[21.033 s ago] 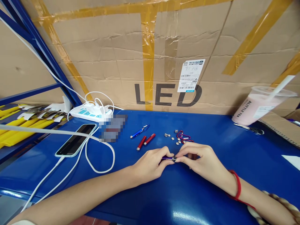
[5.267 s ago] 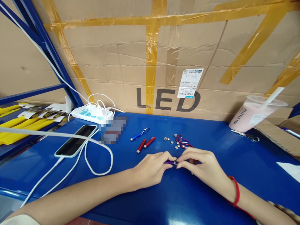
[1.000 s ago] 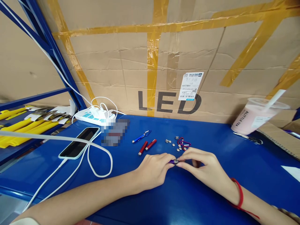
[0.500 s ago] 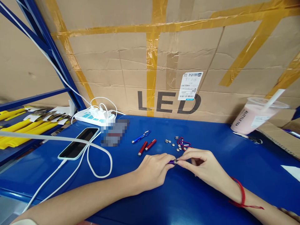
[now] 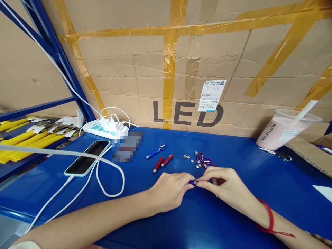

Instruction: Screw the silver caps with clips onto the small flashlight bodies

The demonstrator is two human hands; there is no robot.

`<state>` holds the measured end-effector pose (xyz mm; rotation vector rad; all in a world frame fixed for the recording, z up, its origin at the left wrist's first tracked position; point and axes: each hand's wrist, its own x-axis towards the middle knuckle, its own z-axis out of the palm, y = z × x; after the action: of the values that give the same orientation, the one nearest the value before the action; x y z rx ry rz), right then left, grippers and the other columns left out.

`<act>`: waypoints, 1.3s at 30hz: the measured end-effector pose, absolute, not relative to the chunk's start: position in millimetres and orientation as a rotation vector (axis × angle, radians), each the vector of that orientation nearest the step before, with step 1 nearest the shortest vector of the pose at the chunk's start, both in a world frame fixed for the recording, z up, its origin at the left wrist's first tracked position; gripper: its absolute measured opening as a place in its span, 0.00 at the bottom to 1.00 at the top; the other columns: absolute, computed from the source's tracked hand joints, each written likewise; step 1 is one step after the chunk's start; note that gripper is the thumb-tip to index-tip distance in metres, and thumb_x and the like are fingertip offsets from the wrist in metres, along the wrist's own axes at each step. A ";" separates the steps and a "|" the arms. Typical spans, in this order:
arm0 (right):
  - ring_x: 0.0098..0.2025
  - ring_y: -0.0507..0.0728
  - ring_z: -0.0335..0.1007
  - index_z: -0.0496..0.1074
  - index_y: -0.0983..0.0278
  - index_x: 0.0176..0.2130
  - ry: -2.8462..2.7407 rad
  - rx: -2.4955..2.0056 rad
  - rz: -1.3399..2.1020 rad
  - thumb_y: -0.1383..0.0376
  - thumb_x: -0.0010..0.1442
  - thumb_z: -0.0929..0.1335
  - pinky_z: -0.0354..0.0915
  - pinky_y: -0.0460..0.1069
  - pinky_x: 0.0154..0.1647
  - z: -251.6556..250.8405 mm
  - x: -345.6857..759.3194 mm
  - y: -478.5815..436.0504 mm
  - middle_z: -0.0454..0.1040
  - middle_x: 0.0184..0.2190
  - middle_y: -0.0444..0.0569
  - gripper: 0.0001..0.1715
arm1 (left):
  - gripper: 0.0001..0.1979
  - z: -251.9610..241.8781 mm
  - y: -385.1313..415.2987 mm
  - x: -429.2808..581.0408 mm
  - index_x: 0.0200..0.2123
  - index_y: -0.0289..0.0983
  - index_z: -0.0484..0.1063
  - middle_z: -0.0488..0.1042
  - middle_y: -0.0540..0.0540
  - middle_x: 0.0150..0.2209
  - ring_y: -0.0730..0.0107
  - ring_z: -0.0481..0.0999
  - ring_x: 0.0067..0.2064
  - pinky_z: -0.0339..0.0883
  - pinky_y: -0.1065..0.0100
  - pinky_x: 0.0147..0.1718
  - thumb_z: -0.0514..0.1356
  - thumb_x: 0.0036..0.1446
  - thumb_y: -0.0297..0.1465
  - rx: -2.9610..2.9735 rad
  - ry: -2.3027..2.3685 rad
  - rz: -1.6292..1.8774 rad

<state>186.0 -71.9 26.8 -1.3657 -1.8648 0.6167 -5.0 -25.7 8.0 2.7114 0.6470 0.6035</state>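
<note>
My left hand [image 5: 172, 192] is closed around a purple mini flashlight [image 5: 191, 182], and most of its tube is hidden by the fingers. Thumb and forefinger of my right hand [image 5: 221, 181] pinch the metal end of the same tube; whether a loose part is between them is hidden. Just beyond the hands lie red and purple carabiner clips [image 5: 203, 158] and several small button cells [image 5: 192, 160]. Left of these rest two red tubes [image 5: 167, 160] of similar make and a blue mini flashlight [image 5: 153, 153] with a blue clip attached.
A white power strip [image 5: 103, 128] and a charging phone [image 5: 87, 158] with looping white cables occupy the left. At the right stand a pink drink cup [image 5: 284, 129] and scissors-like dark handles [image 5: 286, 158]. A big cardboard box [image 5: 145, 62] backs the blue table [image 5: 166, 228].
The purple tube shows slightly lower in view, and a bit more of it appears between my hands. Both hands keep their hold; the view has shifted slightly.
</note>
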 end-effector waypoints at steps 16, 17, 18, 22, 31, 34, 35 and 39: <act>0.14 0.46 0.58 0.72 0.68 0.22 -1.746 -1.538 1.127 0.63 0.50 0.68 0.56 0.41 0.12 14.8 186.2 -67.6 0.67 0.19 0.43 0.11 | 0.08 6.8 -25.0 -6.9 0.40 0.37 0.66 0.75 0.51 0.34 0.71 0.75 0.33 0.57 0.72 0.24 0.48 0.63 0.28 2.840 0.541 0.508; 0.14 0.45 0.59 0.72 0.67 0.23 -1.802 -1.517 1.093 0.63 0.52 0.67 0.57 0.41 0.12 14.8 186.2 -68.5 0.67 0.20 0.43 0.11 | 0.07 7.1 -24.4 -6.9 0.40 0.37 0.66 0.75 0.51 0.34 0.71 0.75 0.33 0.57 0.72 0.24 0.49 0.63 0.28 2.839 0.541 0.496; 0.14 0.45 0.59 0.72 0.67 0.24 -1.892 -1.478 1.023 0.63 0.55 0.66 0.57 0.41 0.13 14.9 186.5 -69.6 0.68 0.21 0.43 0.12 | 0.07 7.3 -23.7 -6.9 0.39 0.37 0.66 0.75 0.51 0.34 0.71 0.75 0.33 0.57 0.72 0.24 0.49 0.63 0.28 2.837 0.537 0.487; 0.19 0.47 0.64 0.70 0.64 0.28 -2.328 -1.212 0.389 0.64 0.65 0.57 0.59 0.42 0.21 16.3 187.8 -75.5 0.69 0.23 0.43 0.19 | 0.06 6.7 -21.2 -7.2 0.38 0.37 0.65 0.75 0.51 0.34 0.71 0.76 0.33 0.57 0.73 0.24 0.50 0.63 0.28 2.802 0.520 0.469; 0.19 0.48 0.62 0.64 0.64 0.24 -2.299 -1.254 0.161 0.65 0.67 0.55 0.56 0.43 0.22 13.7 176.0 -82.6 0.66 0.19 0.43 0.22 | 0.07 1.1 -23.6 -7.2 0.38 0.36 0.66 0.75 0.49 0.32 0.68 0.76 0.32 0.61 0.72 0.27 0.49 0.63 0.29 2.808 0.555 0.529; 0.18 0.48 0.61 0.62 0.64 0.22 -2.212 -1.302 0.423 0.66 0.65 0.57 0.57 0.42 0.23 13.3 173.8 -81.9 0.65 0.17 0.41 0.21 | 0.10 0.3 -23.1 -6.4 0.39 0.36 0.67 0.74 0.48 0.32 0.68 0.75 0.32 0.62 0.71 0.28 0.47 0.64 0.29 2.849 0.527 0.598; 0.18 0.47 0.60 0.61 0.64 0.22 -2.176 -1.317 0.504 0.66 0.65 0.57 0.57 0.42 0.23 13.5 173.2 -81.8 0.64 0.16 0.41 0.20 | 0.11 0.3 -23.0 -6.2 0.39 0.36 0.68 0.74 0.48 0.32 0.68 0.74 0.31 0.63 0.70 0.28 0.46 0.64 0.29 2.855 0.524 0.628; 0.15 0.47 0.57 0.60 0.64 0.21 -2.023 -1.384 0.762 0.63 0.64 0.56 0.55 0.42 0.19 14.5 171.6 -82.3 0.59 0.13 0.39 0.21 | 0.13 1.1 -24.1 -6.2 0.41 0.35 0.68 0.75 0.47 0.32 0.67 0.74 0.31 0.65 0.69 0.29 0.45 0.65 0.30 2.846 0.516 0.723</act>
<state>171.6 -82.3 14.5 -1.3837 -2.0226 0.7622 -6.2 -24.1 1.1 2.8457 0.5160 0.7228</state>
